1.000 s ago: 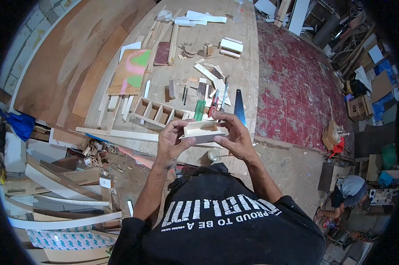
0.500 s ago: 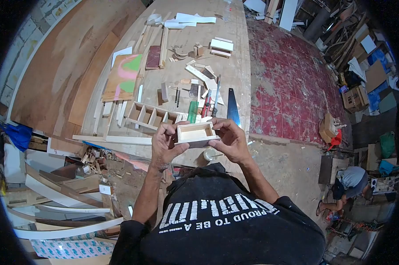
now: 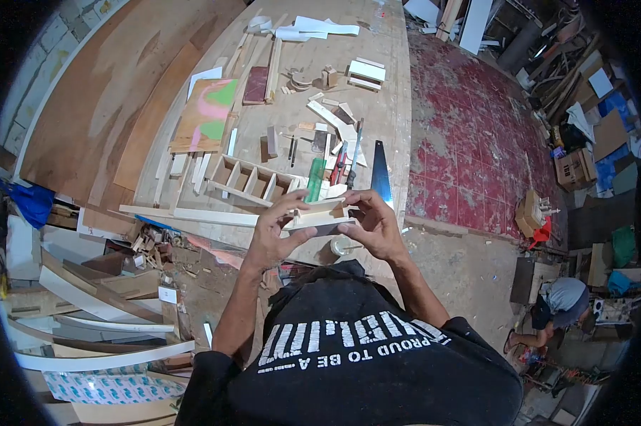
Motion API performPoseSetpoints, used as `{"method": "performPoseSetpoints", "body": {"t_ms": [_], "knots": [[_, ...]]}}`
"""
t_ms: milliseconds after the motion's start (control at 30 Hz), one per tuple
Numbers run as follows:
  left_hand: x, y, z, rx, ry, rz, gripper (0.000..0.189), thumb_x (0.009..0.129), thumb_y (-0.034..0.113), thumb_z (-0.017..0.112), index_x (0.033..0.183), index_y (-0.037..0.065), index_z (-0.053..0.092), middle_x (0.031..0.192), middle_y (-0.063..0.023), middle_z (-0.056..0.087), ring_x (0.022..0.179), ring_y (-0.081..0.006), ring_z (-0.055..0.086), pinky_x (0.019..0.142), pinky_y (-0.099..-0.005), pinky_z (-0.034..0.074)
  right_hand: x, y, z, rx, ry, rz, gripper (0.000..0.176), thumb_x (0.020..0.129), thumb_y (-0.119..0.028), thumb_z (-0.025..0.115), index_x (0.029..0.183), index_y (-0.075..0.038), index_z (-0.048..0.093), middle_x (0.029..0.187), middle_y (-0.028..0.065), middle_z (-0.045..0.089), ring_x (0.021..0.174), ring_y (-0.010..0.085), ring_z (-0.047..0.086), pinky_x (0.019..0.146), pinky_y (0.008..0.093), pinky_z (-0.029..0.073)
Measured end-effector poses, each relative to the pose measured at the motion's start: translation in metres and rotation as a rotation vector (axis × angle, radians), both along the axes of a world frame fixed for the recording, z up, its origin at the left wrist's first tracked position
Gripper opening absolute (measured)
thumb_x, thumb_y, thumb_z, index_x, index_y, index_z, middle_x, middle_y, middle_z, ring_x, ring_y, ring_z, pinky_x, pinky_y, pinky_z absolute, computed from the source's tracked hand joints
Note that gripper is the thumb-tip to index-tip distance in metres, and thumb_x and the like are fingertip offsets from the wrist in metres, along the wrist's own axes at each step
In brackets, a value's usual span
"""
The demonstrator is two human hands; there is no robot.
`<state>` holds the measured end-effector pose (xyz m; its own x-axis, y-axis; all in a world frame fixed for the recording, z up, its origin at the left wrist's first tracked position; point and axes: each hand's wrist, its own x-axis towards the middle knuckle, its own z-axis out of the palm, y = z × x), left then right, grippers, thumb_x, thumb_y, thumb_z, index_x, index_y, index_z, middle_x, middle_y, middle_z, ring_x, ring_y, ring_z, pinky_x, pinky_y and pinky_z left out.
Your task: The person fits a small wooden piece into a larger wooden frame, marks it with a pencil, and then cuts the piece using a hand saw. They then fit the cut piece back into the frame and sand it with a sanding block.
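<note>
A small open wooden box [image 3: 319,219] is held up in front of my chest, over the near edge of the workbench. My left hand [image 3: 279,231] is closed on its left end, thumb along the near side and fingers at the far rim. On the opposite end, my right hand [image 3: 373,226] grips it between thumb and fingers. The box is tilted, so only part of its pale inside shows. Just beyond my hands lie a wooden frame with compartments [image 3: 253,177] and a translucent green piece [image 3: 316,179].
On the workbench [image 3: 278,145] lie a handsaw [image 3: 381,174], wood offcuts [image 3: 334,117], a painted board [image 3: 205,117] and a small white-topped wooden piece [image 3: 366,73]. A jar [image 3: 340,246] is by my right forearm. Curved boards [image 3: 100,312] are stacked at left. Another person [image 3: 558,305] crouches at far right.
The box has tipped, showing less of its inside. My left fingers have shifted over its far rim. The whole view has moved slightly.
</note>
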<state>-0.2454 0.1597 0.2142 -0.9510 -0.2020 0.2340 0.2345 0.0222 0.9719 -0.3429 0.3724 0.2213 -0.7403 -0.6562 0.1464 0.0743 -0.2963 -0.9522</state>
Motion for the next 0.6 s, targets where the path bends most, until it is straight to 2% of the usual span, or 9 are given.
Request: {"method": "performPoseSetpoints", "body": {"t_ms": [67, 100, 267, 367, 433, 533, 600], "knots": [[0.001, -0.003, 0.007, -0.039, -0.120, -0.135, 0.033, 0.077, 0.006, 0.081, 0.108, 0.003, 0.068, 0.132, -0.0145, 0.056, 0.115, -0.0221, 0.058, 0.096, -0.0321, 0.048, 0.002, -0.001, -0.002, 0.004, 0.052, 0.031, 0.042, 0.081, 0.000, 0.077, 0.116, -0.004, 0.054, 0.126, 0.0118, 0.051, 0.120, 0.0213, 0.051, 0.105, 0.0391, 0.042], [0.001, -0.003, 0.005, -0.010, -0.141, -0.156, 0.024, 0.077, 0.006, 0.082, 0.097, 0.000, 0.070, 0.129, -0.0149, 0.058, 0.112, -0.0210, 0.059, 0.095, -0.0318, 0.049, 0.002, -0.002, -0.003, 0.021, 0.096, 0.023, 0.042, 0.080, -0.002, 0.078, 0.115, -0.004, 0.054, 0.124, 0.0110, 0.052, 0.117, 0.0205, 0.053, 0.101, 0.0372, 0.044], [0.005, -0.004, -0.007, 0.017, -0.166, -0.155, 0.019, 0.077, 0.004, 0.081, 0.093, 0.000, 0.072, 0.124, -0.0159, 0.061, 0.108, -0.0196, 0.061, 0.092, -0.0299, 0.048, 0.000, -0.002, -0.019, 0.042, 0.180, 0.063, 0.042, 0.080, -0.005, 0.079, 0.115, -0.004, 0.055, 0.123, 0.0108, 0.052, 0.114, 0.0198, 0.054, 0.096, 0.0356, 0.046], [0.008, -0.003, -0.013, 0.084, -0.172, -0.139, 0.016, 0.078, 0.006, 0.080, 0.091, 0.000, 0.072, 0.121, -0.0166, 0.063, 0.107, -0.0194, 0.061, 0.091, -0.0300, 0.047, 0.004, -0.004, -0.017, 0.076, 0.130, 0.049, 0.046, 0.080, -0.006, 0.080, 0.117, -0.004, 0.053, 0.121, 0.0119, 0.053, 0.111, 0.0203, 0.056, 0.094, 0.0359, 0.047], [0.008, -0.003, -0.015, 0.093, -0.182, -0.136, 0.015, 0.078, 0.007, 0.080, 0.090, 0.000, 0.073, 0.119, -0.0169, 0.065, 0.107, -0.0195, 0.061, 0.092, -0.0306, 0.046, 0.007, -0.009, -0.004, 0.144, -0.033, 0.006, 0.050, 0.080, -0.008, 0.080, 0.119, -0.005, 0.049, 0.116, 0.0119, 0.056, 0.106, 0.0202, 0.057, 0.092, 0.0359, 0.048], [0.009, -0.001, -0.018, 0.061, -0.179, -0.098, 0.015, 0.079, 0.010, 0.080, 0.089, 0.000, 0.073, 0.116, -0.0179, 0.066, 0.108, -0.0202, 0.061, 0.095, -0.0333, 0.045, 0.007, -0.012, -0.006, 0.222, 0.007, 0.014, 0.054, 0.080, -0.009, 0.081, 0.121, -0.005, 0.046, 0.112, 0.0119, 0.058, 0.103, 0.0195, 0.058, 0.089, 0.0352, 0.049], [0.011, 0.001, -0.024, 0.027, -0.199, -0.080, 0.016, 0.080, 0.012, 0.079, 0.089, 0.000, 0.073, 0.114, -0.0176, 0.067, 0.108, -0.0206, 0.061, 0.097, -0.0342, 0.043, 0.007, -0.013, -0.016, 0.181, 0.003, 0.011, 0.053, 0.080, -0.009, 0.080, 0.120, -0.004, 0.046, 0.111, 0.0115, 0.058, 0.103, 0.0191, 0.059, 0.088, 0.0350, 0.049]]}}
